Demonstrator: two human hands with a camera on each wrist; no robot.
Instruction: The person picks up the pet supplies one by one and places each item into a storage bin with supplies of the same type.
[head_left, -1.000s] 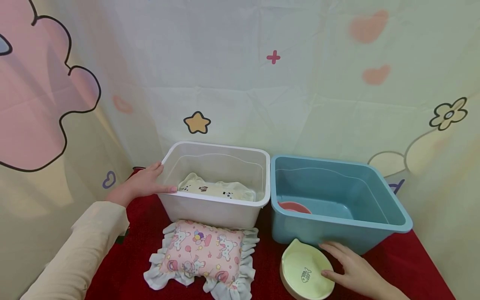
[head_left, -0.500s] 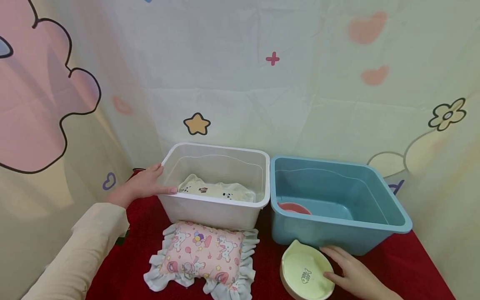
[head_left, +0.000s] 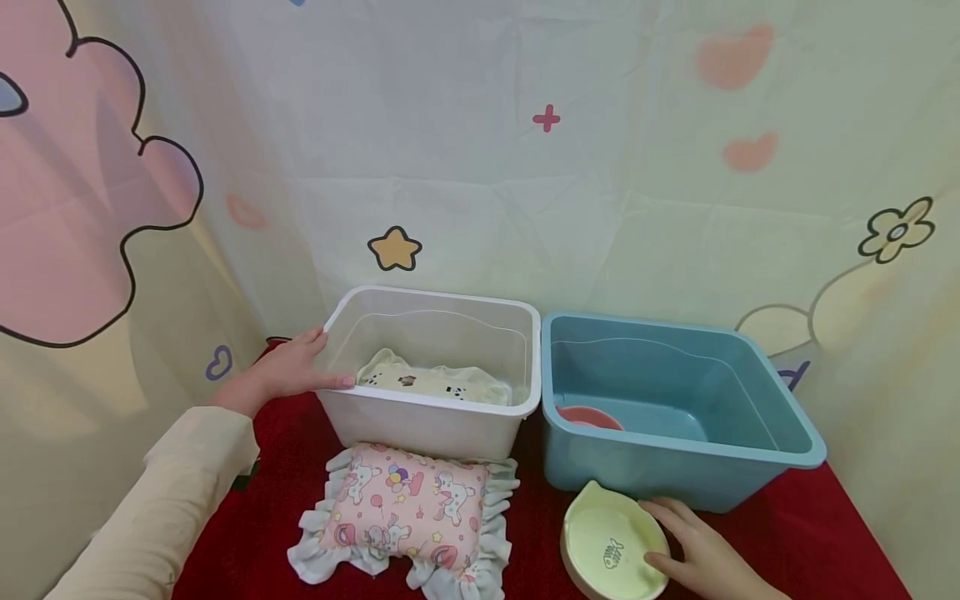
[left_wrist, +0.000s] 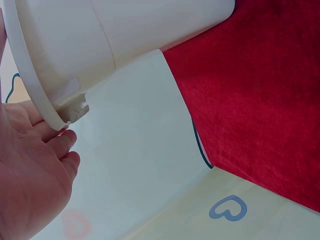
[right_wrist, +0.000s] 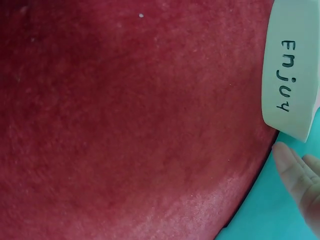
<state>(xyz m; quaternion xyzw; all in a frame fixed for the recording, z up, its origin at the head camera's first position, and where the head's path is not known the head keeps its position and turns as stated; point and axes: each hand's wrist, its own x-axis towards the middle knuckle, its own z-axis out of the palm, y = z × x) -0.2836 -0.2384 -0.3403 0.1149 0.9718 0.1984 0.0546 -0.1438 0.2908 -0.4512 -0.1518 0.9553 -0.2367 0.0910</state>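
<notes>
My left hand (head_left: 288, 371) holds the left front corner of a white plastic bin (head_left: 427, 417), its thumb on the front rim and its fingers at the left rim. In the left wrist view, those fingers (left_wrist: 62, 142) bend beside the rim's corner. A pale yellow bowl (head_left: 607, 533) with a pointed lip sits in front of the blue bin (head_left: 637, 458). My right hand (head_left: 701, 546) is at the bowl's right side, thumb over the rim, other fingers extended behind. "Enjoy" is written on the bowl's side in the right wrist view.
A cream printed cloth (head_left: 427, 379) lies inside the white bin. The blue bin holds a coral-pink bowl (head_left: 588, 415). In front of the white bin is a pink unicorn-print pillow (head_left: 412, 504) with white ruffles. Red cloth (head_left: 285, 500) covers the surface; a printed curtain (head_left: 465, 208) hangs behind.
My right hand has shifted slightly left against the yellow bowl's side. The left hand, both bins and the pillow have stayed in place.
</notes>
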